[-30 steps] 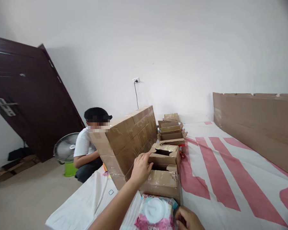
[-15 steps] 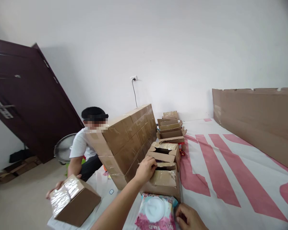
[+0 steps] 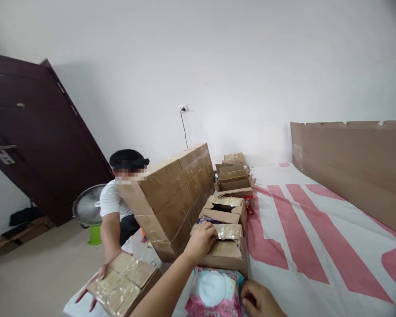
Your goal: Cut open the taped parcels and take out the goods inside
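My left hand (image 3: 203, 239) has its fingers curled over the flap of the nearest cardboard box (image 3: 227, 259), whose top is partly open with a dark gap under the flap. Close in front of that box lies a pack of wet wipes (image 3: 214, 290) with a round white lid and a pink and blue wrapper. My right hand (image 3: 260, 299) rests on the sheet beside the pack's right edge, fingers curled in, with nothing visible in them. Just behind stands a second open box (image 3: 227, 207), and something purple shows between the two boxes.
A wall of stacked taped boxes (image 3: 174, 198) rises on the left. Farther back are more open boxes (image 3: 234, 178) and a red packet (image 3: 250, 207). A person (image 3: 112, 207) at the left handles a taped box (image 3: 123, 281). A cardboard panel (image 3: 350, 167) stands at right.
My left hand has pushed the nearest box's flap lower and toward me. The other person's box has moved right and now sits flatter on the sheet. My right hand stays put.
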### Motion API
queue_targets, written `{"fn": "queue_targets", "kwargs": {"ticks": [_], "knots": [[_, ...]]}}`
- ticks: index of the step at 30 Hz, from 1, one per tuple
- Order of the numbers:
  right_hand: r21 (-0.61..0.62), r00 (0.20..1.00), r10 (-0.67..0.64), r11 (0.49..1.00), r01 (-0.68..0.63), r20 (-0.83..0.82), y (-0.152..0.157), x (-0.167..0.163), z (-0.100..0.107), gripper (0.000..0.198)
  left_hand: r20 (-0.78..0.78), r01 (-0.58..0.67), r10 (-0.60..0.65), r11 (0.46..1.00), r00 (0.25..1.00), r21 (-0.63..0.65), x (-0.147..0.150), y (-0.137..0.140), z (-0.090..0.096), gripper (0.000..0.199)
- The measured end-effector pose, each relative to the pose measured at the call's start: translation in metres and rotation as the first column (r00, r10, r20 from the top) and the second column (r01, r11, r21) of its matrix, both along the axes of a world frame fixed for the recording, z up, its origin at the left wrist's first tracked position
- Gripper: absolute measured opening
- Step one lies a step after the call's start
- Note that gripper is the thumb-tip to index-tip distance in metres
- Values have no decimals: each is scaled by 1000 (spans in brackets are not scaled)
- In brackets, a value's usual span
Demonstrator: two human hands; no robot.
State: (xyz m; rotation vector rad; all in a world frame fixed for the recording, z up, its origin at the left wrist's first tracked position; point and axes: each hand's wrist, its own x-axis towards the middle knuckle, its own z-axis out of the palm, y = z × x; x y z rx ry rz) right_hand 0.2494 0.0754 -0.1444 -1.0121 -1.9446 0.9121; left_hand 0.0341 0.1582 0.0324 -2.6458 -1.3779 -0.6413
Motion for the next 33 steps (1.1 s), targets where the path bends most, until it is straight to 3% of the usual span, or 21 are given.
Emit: {"fn": "queue_targets", "kwargs": {"ticks": [9,15,26,30,33], "knots": [[12,1000,-5,1000,5,1,-1,0,-2,11,25,46,-47,998,999,47,-2,1,-8,29],[7,1000,-5,1000,5,-5,-2,0,3,10,67,101,-107,991,992,90,-4,9,-14,22],[-16,1000,-6,1000,6,0,-2,0,4,10,129,-27,11,993,992,118,0,9,-11,19],[-6,1000,-21,1000,21,14,-3,0,3,9,91,-1,-8,995,996,97,0,5,-9,13],[-10,999,-30,999,30,15,-4,0,4,7,86,-4,-2,998,996,68,4,2,-7,20]]}}
